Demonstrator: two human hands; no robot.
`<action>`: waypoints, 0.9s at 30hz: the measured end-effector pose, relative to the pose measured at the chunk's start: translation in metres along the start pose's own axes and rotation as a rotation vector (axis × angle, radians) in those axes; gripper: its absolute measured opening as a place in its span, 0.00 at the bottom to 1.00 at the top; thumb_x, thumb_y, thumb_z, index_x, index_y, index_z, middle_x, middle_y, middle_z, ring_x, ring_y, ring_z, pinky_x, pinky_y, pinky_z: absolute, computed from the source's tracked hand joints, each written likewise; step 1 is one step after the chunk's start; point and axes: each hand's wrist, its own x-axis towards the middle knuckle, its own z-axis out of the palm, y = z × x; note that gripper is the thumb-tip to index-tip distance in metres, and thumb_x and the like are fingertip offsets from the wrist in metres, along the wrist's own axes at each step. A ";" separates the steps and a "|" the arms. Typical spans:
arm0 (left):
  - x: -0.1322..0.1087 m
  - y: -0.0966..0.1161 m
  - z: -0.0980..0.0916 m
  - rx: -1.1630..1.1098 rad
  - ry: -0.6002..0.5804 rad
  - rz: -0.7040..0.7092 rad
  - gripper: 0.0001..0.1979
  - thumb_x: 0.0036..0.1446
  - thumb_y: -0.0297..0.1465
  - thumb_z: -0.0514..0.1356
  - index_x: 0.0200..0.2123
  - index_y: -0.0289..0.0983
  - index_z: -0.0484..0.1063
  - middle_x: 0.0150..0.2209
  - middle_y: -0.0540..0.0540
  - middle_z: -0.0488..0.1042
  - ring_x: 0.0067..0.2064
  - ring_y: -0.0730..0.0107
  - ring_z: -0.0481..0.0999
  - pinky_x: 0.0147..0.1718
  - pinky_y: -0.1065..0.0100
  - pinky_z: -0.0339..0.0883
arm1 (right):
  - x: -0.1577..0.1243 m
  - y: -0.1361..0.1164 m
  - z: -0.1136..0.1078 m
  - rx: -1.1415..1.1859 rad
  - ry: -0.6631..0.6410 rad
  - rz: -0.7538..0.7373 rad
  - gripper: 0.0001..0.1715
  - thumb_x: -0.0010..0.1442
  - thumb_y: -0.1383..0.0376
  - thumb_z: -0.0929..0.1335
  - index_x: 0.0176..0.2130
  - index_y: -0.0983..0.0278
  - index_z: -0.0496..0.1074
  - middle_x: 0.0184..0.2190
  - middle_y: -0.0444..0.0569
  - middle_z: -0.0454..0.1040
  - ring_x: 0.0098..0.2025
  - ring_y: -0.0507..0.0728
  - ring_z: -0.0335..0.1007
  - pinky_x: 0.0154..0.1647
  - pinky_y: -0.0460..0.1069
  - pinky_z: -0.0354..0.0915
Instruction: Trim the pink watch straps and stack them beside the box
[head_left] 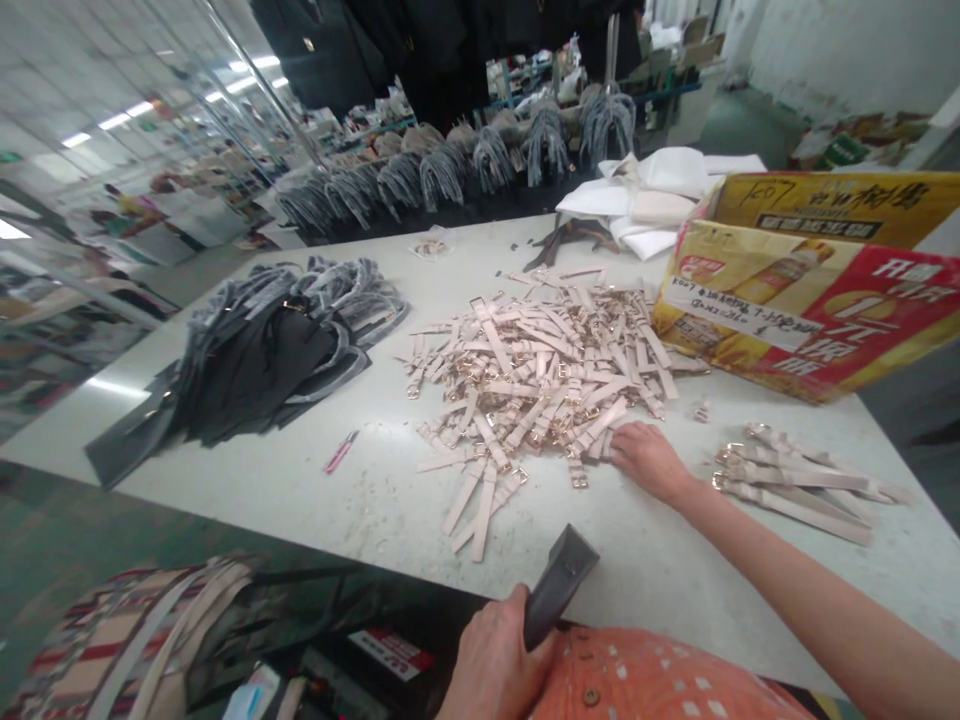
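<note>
A heap of pale beige straps with gold buckles (525, 370) covers the middle of the white table. My right hand (649, 460) is at the heap's lower right edge, its fingers bent against the straps; whether it grips one is hidden. Near the table's front edge, my left hand (499, 650) is wrapped round a dark, flat-ended object (561, 580), close to my orange clothing. To the right of my right hand lies a smaller bundle of beige straps (802, 480).
Black pieces with grey wrapped handles (262, 350) lie on the table's left. A pink cutter (341, 452) rests nearer the front. A yellow and red carton (802, 300) stands at the right, beside white sheets (660, 200). Black items hang behind.
</note>
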 end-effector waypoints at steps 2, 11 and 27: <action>-0.002 0.001 -0.003 0.009 -0.013 -0.005 0.14 0.55 0.42 0.52 0.39 0.41 0.69 0.35 0.46 0.76 0.39 0.63 0.74 0.36 0.70 0.60 | -0.014 -0.007 0.002 0.047 0.001 -0.023 0.10 0.64 0.64 0.63 0.44 0.66 0.69 0.44 0.51 0.70 0.45 0.56 0.69 0.46 0.53 0.68; 0.001 0.009 -0.016 0.017 -0.101 0.063 0.14 0.57 0.41 0.50 0.38 0.39 0.68 0.36 0.45 0.76 0.38 0.64 0.75 0.34 0.70 0.60 | -0.108 -0.039 0.024 0.377 0.121 -0.026 0.16 0.62 0.65 0.62 0.50 0.62 0.66 0.44 0.53 0.71 0.46 0.59 0.69 0.47 0.55 0.68; 0.022 0.022 -0.014 0.144 -0.093 0.165 0.15 0.58 0.38 0.51 0.45 0.38 0.67 0.39 0.44 0.75 0.43 0.60 0.74 0.40 0.67 0.62 | -0.102 -0.055 0.036 0.426 0.216 -0.032 0.10 0.62 0.67 0.62 0.40 0.61 0.72 0.36 0.53 0.72 0.39 0.59 0.68 0.39 0.55 0.66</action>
